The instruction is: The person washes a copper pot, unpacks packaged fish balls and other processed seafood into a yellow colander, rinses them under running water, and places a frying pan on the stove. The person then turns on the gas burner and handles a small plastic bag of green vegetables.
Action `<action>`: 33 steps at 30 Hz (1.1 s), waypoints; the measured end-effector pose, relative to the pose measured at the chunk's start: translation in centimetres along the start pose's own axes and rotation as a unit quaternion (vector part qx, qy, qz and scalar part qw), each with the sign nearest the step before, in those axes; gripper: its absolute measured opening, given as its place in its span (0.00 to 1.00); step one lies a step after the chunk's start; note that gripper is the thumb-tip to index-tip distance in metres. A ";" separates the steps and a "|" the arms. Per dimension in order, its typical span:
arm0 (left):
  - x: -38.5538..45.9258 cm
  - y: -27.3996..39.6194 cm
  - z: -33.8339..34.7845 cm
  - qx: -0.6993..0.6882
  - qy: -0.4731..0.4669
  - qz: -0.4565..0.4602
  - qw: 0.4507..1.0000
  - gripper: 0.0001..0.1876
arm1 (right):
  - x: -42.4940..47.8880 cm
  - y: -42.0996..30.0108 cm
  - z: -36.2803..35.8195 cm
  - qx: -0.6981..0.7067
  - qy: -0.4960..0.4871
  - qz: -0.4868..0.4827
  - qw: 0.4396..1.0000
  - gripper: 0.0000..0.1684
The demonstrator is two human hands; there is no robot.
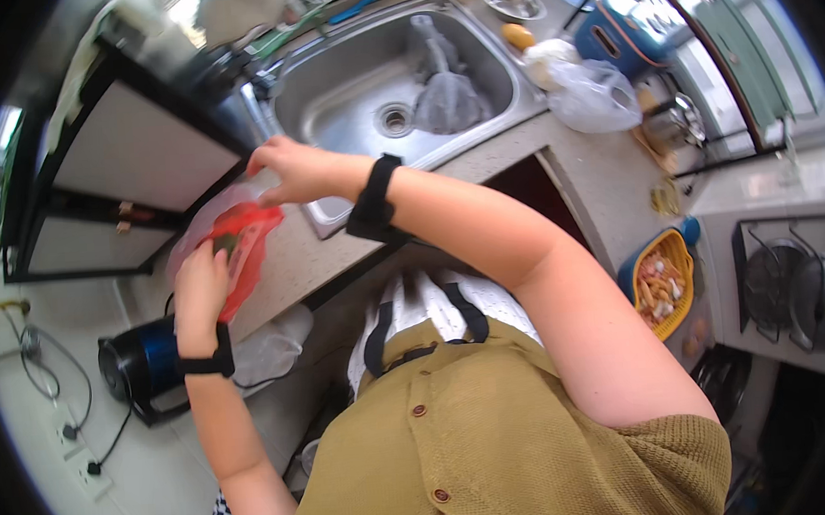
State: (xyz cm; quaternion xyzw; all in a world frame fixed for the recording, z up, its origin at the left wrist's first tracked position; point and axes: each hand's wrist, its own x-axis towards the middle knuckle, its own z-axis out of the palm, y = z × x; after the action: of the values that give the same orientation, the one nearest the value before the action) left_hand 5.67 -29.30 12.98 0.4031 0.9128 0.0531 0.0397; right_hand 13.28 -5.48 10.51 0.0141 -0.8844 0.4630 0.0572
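Observation:
A red plastic bag (pixel 251 257) lies crumpled on the counter left of the sink, its mouth turned upward. Something dark green (pixel 225 245) shows inside it, too covered to name. My left hand (pixel 205 281) is at the bag's mouth, the thumb beside the green thing; the fingers' grip is partly hidden. A pale, translucent plastic bag (pixel 194 225) lies against the red one on its far side. Above the sink's near left corner, my right hand (pixel 297 171) hovers close to the bag with curled fingers apart, nothing seen between them.
A steel sink (pixel 345 84) holds a wet, translucent plastic bag (pixel 451 103). Right of it lie a white plastic bag (pixel 594 98) and a yellow-orange item (pixel 518 36). A yellow basket of food pieces (pixel 662 285) stands near the stove (pixel 790 291). An electric kettle (pixel 143 366) sits at left.

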 end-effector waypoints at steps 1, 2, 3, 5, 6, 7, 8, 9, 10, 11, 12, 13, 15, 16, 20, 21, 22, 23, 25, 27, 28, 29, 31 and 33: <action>-0.6 2.2 -0.6 -0.008 -0.027 0.002 1.000 0.14 | -1.7 -0.2 -1.2 -0.019 0.006 -0.006 1.000 0.26; -1.4 3.9 -0.6 -0.007 0.006 0.045 0.999 0.15 | -3.6 0.4 -2.5 -0.010 0.013 -0.007 1.000 0.25; -2.6 5.5 -1.1 -0.007 0.008 0.044 0.999 0.14 | -5.7 -0.1 -3.3 0.010 0.038 -0.015 0.999 0.22; -3.7 8.9 -1.8 -0.126 -0.051 0.015 0.991 0.12 | -11.0 -0.1 -6.5 0.040 0.005 0.013 0.999 0.19; -3.8 9.5 -1.1 -0.161 -0.059 0.031 0.985 0.11 | -14.4 0.1 -8.0 0.060 0.043 0.030 0.997 0.17; -3.2 10.7 -0.3 -0.195 -0.070 0.045 0.977 0.11 | -18.9 0.4 -9.4 0.081 0.081 0.045 0.992 0.15; -3.5 14.2 -1.1 -0.245 -0.048 0.107 0.962 0.10 | -23.0 0.4 -10.5 0.092 0.120 0.066 0.986 0.14; -3.3 16.4 -0.9 -0.270 -0.058 0.113 0.954 0.09 | -27.6 0.7 -11.5 0.094 0.167 0.080 0.978 0.13; -2.6 18.4 -0.8 -0.308 -0.081 0.116 0.941 0.08 | -32.4 0.4 -12.2 0.106 0.220 0.102 0.964 0.12; -2.1 20.5 -0.6 -0.347 -0.104 0.116 0.925 0.08 | -37.1 0.1 -12.8 0.102 0.260 0.116 0.953 0.11; -1.5 22.8 -0.3 -0.391 -0.131 0.130 0.902 0.07 | -41.7 -0.7 -13.2 0.107 0.309 0.152 0.933 0.11; -0.9 25.4 0.0 -0.433 -0.159 0.142 0.876 0.07 | -46.4 -1.5 -13.4 0.125 0.362 0.212 0.899 0.10; 0.1 30.8 0.4 -0.406 -0.184 0.185 0.876 0.07 | -55.3 -1.5 -12.9 0.122 0.483 0.316 0.807 0.09; 0.4 33.4 0.9 -0.406 -0.195 0.204 0.869 0.07 | -59.7 -0.4 -11.8 0.152 0.576 0.300 0.745 0.10; 0.4 43.5 3.8 -0.385 -0.248 0.275 0.845 0.07 | -73.2 2.6 -6.4 -0.029 0.712 0.483 0.509 0.30; 0.2 45.9 4.6 -0.375 -0.272 0.298 0.835 0.08 | -74.0 2.7 -5.5 0.067 0.704 0.512 0.488 0.32; -0.4 48.0 4.9 -0.344 -0.280 0.322 0.837 0.08 | -74.5 3.1 -4.9 0.163 0.685 0.533 0.468 0.33; -1.0 49.9 5.3 -0.313 -0.287 0.345 0.838 0.08 | -75.0 3.6 -4.4 0.258 0.658 0.550 0.445 0.35; -2.4 52.1 6.5 -0.311 -0.313 0.355 0.824 0.09 | -75.4 5.3 -3.7 0.425 0.597 0.488 0.474 0.38; -3.8 54.0 7.0 -0.304 -0.342 0.360 0.813 0.10 | -74.9 6.8 -3.5 0.485 0.609 0.437 0.450 0.32; -4.2 54.2 7.3 -0.289 -0.356 0.371 0.807 0.09 | -74.6 7.7 -3.1 0.488 0.639 0.387 0.451 0.28; -4.6 54.8 7.0 -0.282 -0.375 0.376 0.799 0.10 | -74.4 8.4 -2.6 0.489 0.670 0.334 0.447 0.25; -4.9 54.6 7.8 -0.280 -0.378 0.376 0.798 0.11 | -74.4 8.6 -2.4 0.491 0.676 0.324 0.443 0.24; -4.8 53.5 8.4 -0.284 -0.370 0.360 0.808 0.11 | -74.6 8.2 -2.9 0.489 0.662 0.326 0.465 0.29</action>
State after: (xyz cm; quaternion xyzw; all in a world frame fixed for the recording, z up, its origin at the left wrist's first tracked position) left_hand 48.95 3.50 11.72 0.6630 0.5622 0.1668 0.4653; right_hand 87.00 -0.52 -3.12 -0.5600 -0.1519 0.6761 0.4541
